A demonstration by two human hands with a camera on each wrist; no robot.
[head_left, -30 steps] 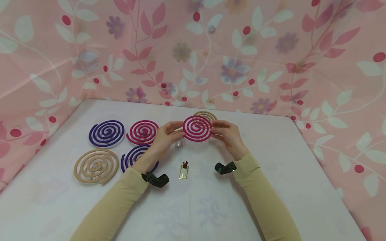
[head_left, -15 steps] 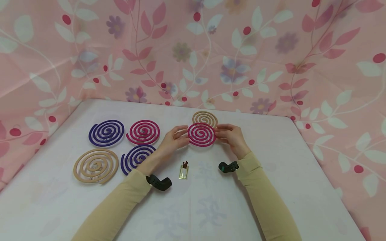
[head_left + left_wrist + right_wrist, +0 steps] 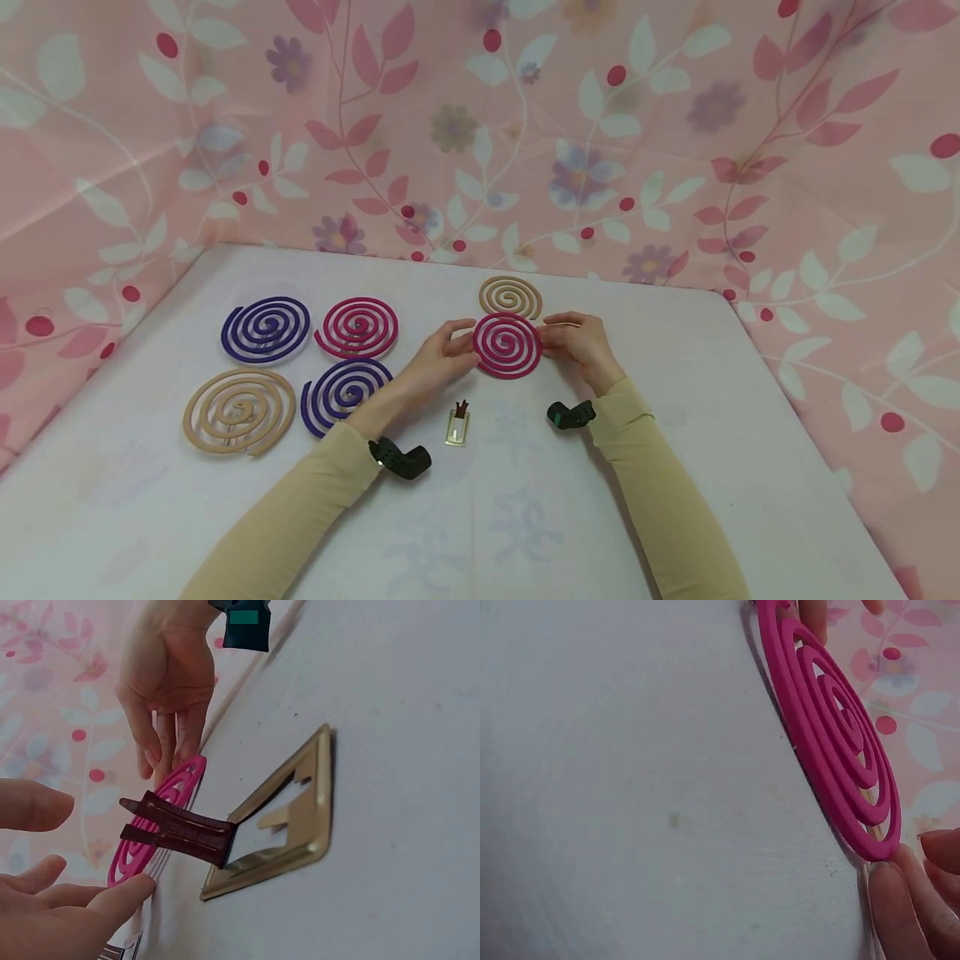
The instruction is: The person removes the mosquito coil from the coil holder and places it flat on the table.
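Observation:
A pink mosquito coil (image 3: 507,346) lies low over the white table between both hands, close to its surface. My left hand (image 3: 437,358) holds the coil's left rim; in the left wrist view its thumb (image 3: 131,894) touches the edge while another finger stays raised apart. At the right rim my right hand (image 3: 587,348) grips the coil; the right wrist view shows fingertips (image 3: 891,889) against its end. Nearest the forearms lies a brass-coloured metal coil stand (image 3: 457,429) with a dark brown forked tab bent up.
Behind the held coil lies a tan coil (image 3: 508,292). On the left sit two dark blue coils (image 3: 266,329), another pink coil (image 3: 358,325) and a larger tan coil (image 3: 238,412). The left forearm partly covers one blue coil. Flowered pink cloth (image 3: 480,125) surrounds the table.
Both hands have brought the pink coil lower, nearer and slightly right, uncovering the tan coil behind it. The left hand's index finger has lifted away from the rim.

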